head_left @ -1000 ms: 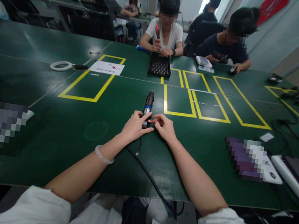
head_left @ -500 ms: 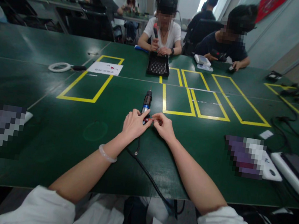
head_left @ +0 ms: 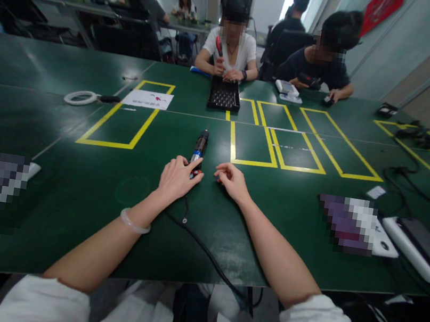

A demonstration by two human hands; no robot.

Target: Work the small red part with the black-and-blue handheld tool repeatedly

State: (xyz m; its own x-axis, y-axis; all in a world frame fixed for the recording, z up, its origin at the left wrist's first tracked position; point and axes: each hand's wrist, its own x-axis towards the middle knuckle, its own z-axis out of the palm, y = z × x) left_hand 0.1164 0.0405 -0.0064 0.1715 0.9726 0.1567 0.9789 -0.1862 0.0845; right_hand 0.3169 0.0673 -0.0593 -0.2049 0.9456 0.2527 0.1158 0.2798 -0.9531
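Note:
A corded electric screwdriver [head_left: 200,145] with a dark front, a blue band and a thin bit points away from me on the green table. My left hand [head_left: 179,177] is closed around its rear end, thumb and index finger along the body, hiding part of it. A bit of red shows by the thumb. My right hand [head_left: 232,181] is a short way to the right, off the tool, its fingers curled together. Whatever may be at its fingertips is too small to make out. A black cord [head_left: 209,253] with a small ring terminal [head_left: 184,221] trails below my left hand.
Yellow tape outlines [head_left: 279,166] mark the green table. A black tray [head_left: 223,103] stands before a person across from me, who holds a red-handled tool. A paper sheet [head_left: 149,99] and a white ring [head_left: 81,98] lie left; phones and a white device [head_left: 412,249] lie right.
My left hand has shifted left with the screwdriver, which now tilts slightly. My right hand has come away from the tool's rear end, leaving a gap between the hands.

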